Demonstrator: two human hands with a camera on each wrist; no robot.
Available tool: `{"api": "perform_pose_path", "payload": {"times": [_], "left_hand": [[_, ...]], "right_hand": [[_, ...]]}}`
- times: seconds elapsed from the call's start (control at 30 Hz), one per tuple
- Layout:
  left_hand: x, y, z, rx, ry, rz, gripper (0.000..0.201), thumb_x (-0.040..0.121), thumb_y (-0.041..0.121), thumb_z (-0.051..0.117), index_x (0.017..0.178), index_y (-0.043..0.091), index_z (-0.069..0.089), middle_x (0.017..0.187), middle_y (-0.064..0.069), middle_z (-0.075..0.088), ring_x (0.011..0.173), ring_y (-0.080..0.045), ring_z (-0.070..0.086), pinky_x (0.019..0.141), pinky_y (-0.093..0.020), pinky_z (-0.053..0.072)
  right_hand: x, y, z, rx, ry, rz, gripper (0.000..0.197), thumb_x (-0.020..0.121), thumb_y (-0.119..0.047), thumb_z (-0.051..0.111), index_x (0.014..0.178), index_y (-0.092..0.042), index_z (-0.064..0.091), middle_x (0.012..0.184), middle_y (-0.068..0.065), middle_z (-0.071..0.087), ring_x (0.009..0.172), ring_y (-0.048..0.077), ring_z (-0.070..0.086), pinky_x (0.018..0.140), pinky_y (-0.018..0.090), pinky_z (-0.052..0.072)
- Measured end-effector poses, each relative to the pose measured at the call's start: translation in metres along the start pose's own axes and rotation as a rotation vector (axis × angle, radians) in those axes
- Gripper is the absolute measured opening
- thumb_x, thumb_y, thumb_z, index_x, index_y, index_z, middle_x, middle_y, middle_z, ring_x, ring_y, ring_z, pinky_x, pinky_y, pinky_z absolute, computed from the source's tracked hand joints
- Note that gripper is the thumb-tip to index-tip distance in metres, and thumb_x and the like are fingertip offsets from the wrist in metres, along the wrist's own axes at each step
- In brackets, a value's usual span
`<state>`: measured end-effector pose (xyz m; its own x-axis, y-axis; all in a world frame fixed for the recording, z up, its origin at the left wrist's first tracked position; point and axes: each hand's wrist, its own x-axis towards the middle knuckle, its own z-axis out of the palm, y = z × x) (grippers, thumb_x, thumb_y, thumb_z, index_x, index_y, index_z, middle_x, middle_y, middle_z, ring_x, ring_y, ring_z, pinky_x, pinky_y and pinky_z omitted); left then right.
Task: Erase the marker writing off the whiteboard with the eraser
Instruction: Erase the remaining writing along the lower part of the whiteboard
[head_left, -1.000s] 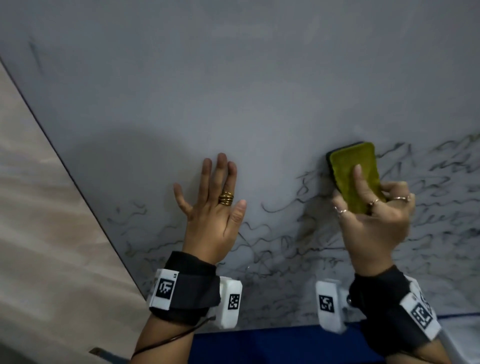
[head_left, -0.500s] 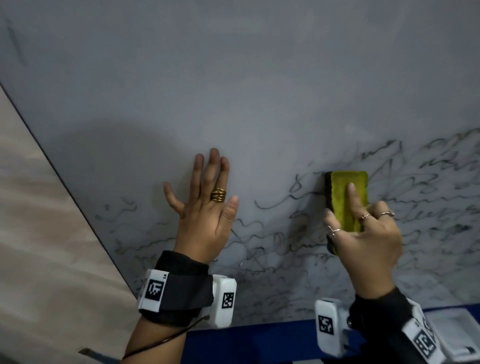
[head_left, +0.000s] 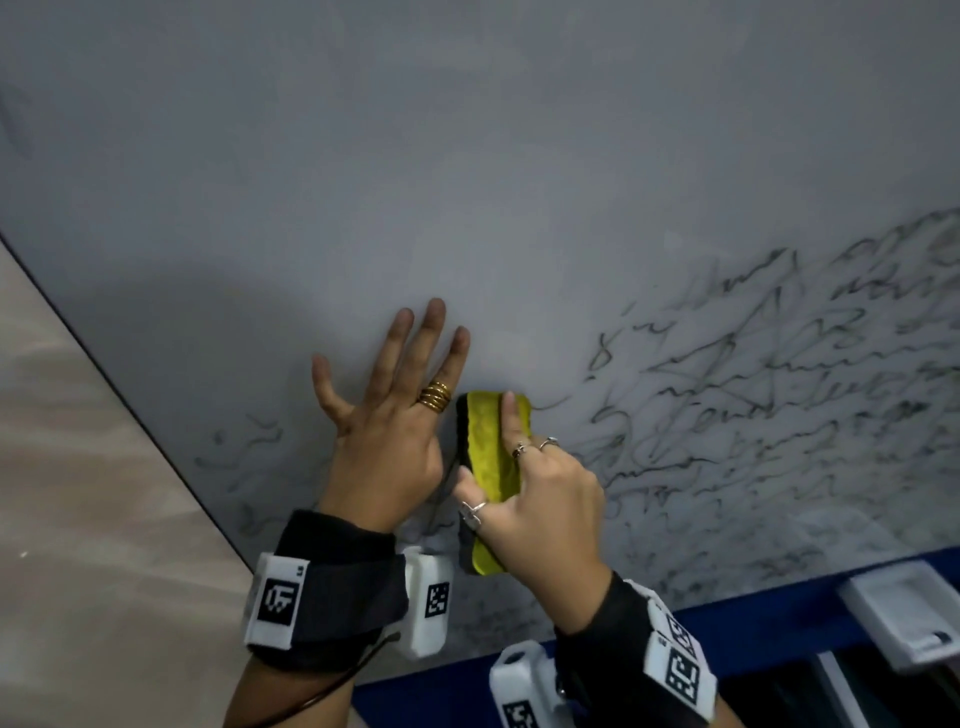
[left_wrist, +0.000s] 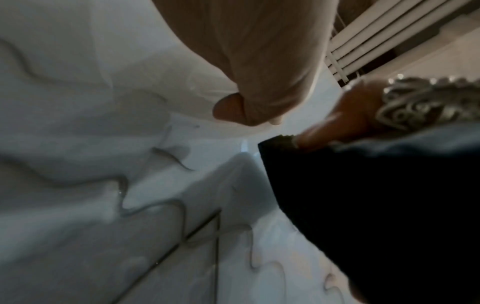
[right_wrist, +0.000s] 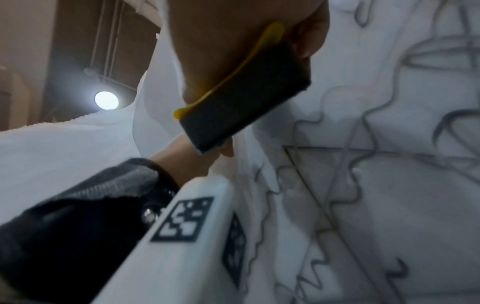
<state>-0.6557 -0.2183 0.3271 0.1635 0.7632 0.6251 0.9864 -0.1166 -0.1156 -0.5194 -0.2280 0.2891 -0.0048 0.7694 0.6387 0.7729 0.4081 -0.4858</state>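
The whiteboard (head_left: 467, 182) fills the head view, its upper part wiped to a grey smear. Black marker scribbles (head_left: 779, 374) cover its lower right, and fainter ones (head_left: 249, 441) sit lower left. My right hand (head_left: 524, 499) grips the yellow-backed eraser (head_left: 491, 457) and presses its black felt against the board, forefinger laid along the back. In the right wrist view the eraser (right_wrist: 241, 92) shows its dark felt edge. My left hand (head_left: 395, 415) lies flat on the board with fingers spread, right beside the eraser. The left wrist view shows scribbles (left_wrist: 145, 197) under that palm.
A blue ledge (head_left: 753, 623) runs along the board's bottom edge with a white tray (head_left: 904, 618) at the right. A beige wall (head_left: 78, 519) lies left of the board's dark edge. Both wrists carry white tagged camera units.
My right hand has swept the eraser down and to the left across the scribbles until it sits next to the left hand. The left hand has stayed flat on the board.
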Motion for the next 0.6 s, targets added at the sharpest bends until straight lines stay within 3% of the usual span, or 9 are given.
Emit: {"api": "perform_pose_path", "payload": {"times": [0.13, 0.23, 0.4, 0.47, 0.6], "left_hand": [[0.001, -0.004, 0.004, -0.009, 0.031, 0.036, 0.094, 0.061, 0.008, 0.042, 0.15, 0.03, 0.02, 0.16, 0.004, 0.006, 0.147, -0.012, 0.002, 0.104, -0.064, -0.006], [0.001, -0.002, 0.01, -0.048, 0.057, 0.032, 0.094, 0.062, 0.008, 0.044, 0.15, 0.029, 0.019, 0.16, 0.004, 0.006, 0.147, -0.012, 0.0, 0.104, -0.063, -0.009], [0.001, 0.003, 0.015, -0.103, 0.07, 0.012, 0.085, 0.068, 0.017, 0.031, 0.15, 0.03, 0.018, 0.16, 0.003, 0.006, 0.147, -0.012, -0.005, 0.101, -0.068, -0.007], [0.0, 0.005, 0.017, -0.119, 0.1, -0.001, 0.085, 0.066, 0.015, 0.033, 0.149, 0.03, 0.022, 0.159, 0.003, 0.009, 0.146, -0.011, -0.004, 0.101, -0.069, -0.005], [0.0, 0.004, 0.015, -0.146, 0.127, -0.002, 0.088, 0.063, 0.011, 0.041, 0.149, 0.029, 0.027, 0.159, 0.003, 0.011, 0.146, -0.008, -0.004, 0.1, -0.068, -0.006]], "right_hand": [[0.01, 0.013, -0.012, -0.016, 0.125, 0.157, 0.079, 0.067, -0.062, 0.042, 0.135, -0.023, 0.052, 0.063, 0.002, 0.057, 0.061, 0.026, 0.061, 0.051, 0.03, 0.045], [0.026, 0.037, -0.027, 0.013, 0.203, 0.295, 0.08, 0.068, -0.059, 0.048, 0.142, -0.027, 0.041, 0.078, 0.009, 0.06, 0.078, 0.032, 0.06, 0.063, 0.035, 0.043], [0.029, 0.037, -0.032, 0.155, 0.188, 0.401, 0.072, 0.075, -0.054, 0.06, 0.141, -0.028, 0.044, 0.077, 0.005, 0.058, 0.077, 0.021, 0.049, 0.066, 0.03, 0.031], [0.017, 0.022, -0.021, 0.171, 0.165, 0.361, 0.078, 0.067, -0.06, 0.053, 0.138, -0.029, 0.048, 0.079, 0.003, 0.062, 0.076, 0.019, 0.053, 0.066, 0.028, 0.033], [-0.014, 0.006, 0.01, 0.121, 0.098, 0.313, 0.088, 0.061, -0.069, 0.036, 0.142, -0.034, 0.036, 0.071, -0.002, 0.051, 0.076, 0.018, 0.055, 0.065, 0.029, 0.039]]}}
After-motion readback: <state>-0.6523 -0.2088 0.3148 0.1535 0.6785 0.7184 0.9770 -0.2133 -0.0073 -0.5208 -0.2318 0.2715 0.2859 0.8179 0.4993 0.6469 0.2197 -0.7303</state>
